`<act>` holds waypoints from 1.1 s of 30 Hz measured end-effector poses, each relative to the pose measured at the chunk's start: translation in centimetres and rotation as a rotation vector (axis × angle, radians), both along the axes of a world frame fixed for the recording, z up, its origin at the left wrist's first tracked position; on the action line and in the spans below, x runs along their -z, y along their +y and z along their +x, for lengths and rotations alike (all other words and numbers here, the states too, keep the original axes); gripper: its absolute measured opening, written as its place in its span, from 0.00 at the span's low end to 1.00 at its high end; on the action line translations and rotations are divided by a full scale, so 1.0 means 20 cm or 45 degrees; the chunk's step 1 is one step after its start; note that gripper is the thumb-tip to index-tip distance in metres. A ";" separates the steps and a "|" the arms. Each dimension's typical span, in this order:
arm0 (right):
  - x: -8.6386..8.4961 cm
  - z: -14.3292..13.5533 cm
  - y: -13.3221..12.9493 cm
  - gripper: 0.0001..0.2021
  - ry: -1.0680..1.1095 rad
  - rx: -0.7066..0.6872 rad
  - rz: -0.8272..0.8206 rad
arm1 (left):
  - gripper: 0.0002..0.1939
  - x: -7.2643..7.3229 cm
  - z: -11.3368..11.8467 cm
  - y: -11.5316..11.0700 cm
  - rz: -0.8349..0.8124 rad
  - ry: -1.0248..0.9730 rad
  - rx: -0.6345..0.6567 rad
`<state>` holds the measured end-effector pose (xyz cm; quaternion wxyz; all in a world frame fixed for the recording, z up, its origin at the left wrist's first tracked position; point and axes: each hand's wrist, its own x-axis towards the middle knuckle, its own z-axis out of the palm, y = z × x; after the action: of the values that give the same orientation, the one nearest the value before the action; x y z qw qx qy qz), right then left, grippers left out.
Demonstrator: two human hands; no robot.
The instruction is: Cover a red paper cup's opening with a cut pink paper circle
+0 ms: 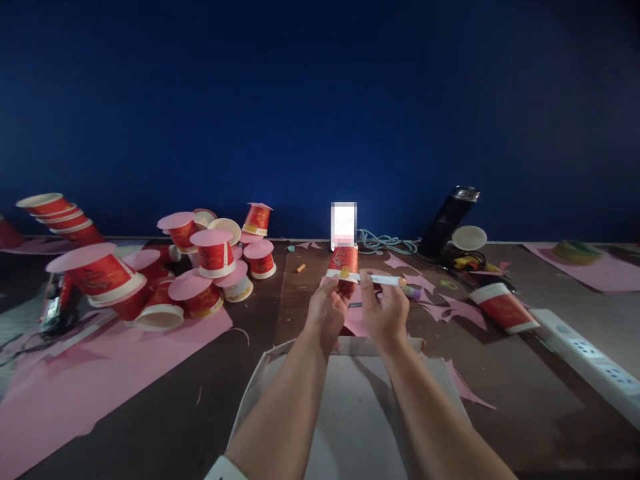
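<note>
In the middle of the head view, my left hand [327,305] is closed around the lower part of a red paper cup [344,260] with gold print. The cup's far end meets a bright, pixelated white patch. My right hand [384,305] pinches a slim white pen-shaped stick [385,280] with a tan end. That stick lies crosswise, its left end against or just in front of the cup; I cannot tell whether they touch. Below the hands lie pink paper [356,323] and a purple-ended item [413,292], partly hidden.
Red cups with pink paper discs [213,252] crowd the left side, near a large pink sheet [125,360]. A leaning stack of cups [65,217] stands far left. On the right are a dark thermos [447,223], a tipped cup [504,308], a power strip [585,357] and paper scraps [463,310].
</note>
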<state>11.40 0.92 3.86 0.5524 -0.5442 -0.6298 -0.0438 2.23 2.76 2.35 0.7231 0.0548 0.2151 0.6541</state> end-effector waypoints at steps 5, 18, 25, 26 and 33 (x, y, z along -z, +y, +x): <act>-0.01 -0.01 0.00 0.14 0.017 -0.042 0.004 | 0.04 0.00 0.00 0.00 -0.050 -0.024 0.001; -0.01 -0.01 -0.01 0.14 -0.006 -0.037 -0.007 | 0.04 -0.01 -0.01 0.00 -0.090 -0.067 -0.006; -0.01 0.00 0.00 0.15 -0.007 -0.002 -0.002 | 0.04 -0.01 -0.02 0.00 -0.075 -0.065 0.013; -0.01 0.00 0.00 0.14 -0.006 -0.007 0.004 | 0.04 -0.01 -0.02 0.00 -0.069 -0.069 0.013; 0.00 0.00 -0.01 0.15 0.039 0.021 -0.043 | 0.04 -0.01 -0.02 -0.01 -0.052 -0.069 0.004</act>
<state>11.31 0.74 3.92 0.5523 -0.5593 -0.6175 -0.0296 1.83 2.63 2.61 0.7308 0.0226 0.2087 0.6496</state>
